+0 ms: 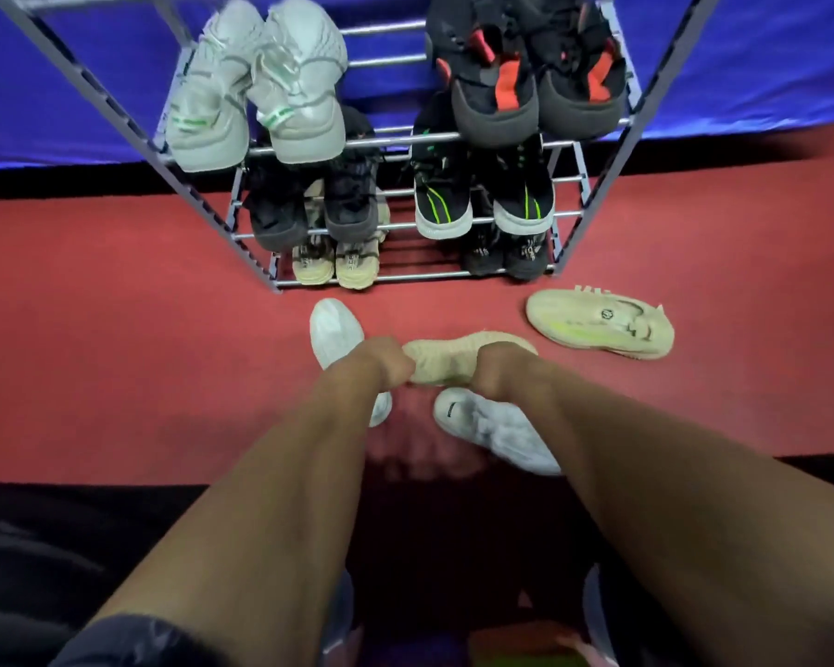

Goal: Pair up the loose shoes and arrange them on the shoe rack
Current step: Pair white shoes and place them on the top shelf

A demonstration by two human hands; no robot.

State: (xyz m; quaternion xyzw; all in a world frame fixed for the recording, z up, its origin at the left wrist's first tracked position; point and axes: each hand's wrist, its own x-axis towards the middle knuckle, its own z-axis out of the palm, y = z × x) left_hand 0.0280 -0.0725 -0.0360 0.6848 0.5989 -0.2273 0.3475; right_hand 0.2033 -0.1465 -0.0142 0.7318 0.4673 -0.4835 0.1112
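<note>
Both hands are engaged on one item: the left hand (387,364) and the right hand (498,367) are each curled around an end of a beige knit shoe (446,361), held crosswise in front of the shoe rack (396,142). Whether it is raised or resting on the red floor (164,353) cannot be told. Its apparent mate, the matching beige shoe (598,324), lies on its side on the floor to the right, near the rack's foot and well apart from the hands. Two white shoes remain loose: the left white shoe (335,335), partly under the left forearm, and the right white shoe (497,431) below the right hand. Assessment: the held shoe looks light, with a soft knit upper that would yield under pressure and a firmer sole, not fragile and unlikely to slip. A single-handed hold at the heel collar or across the midfoot should suffice, freeing the other hand for the mate. The rack's tiers carry pairs, and a gap shows on the lowest tier between two pairs.
</note>
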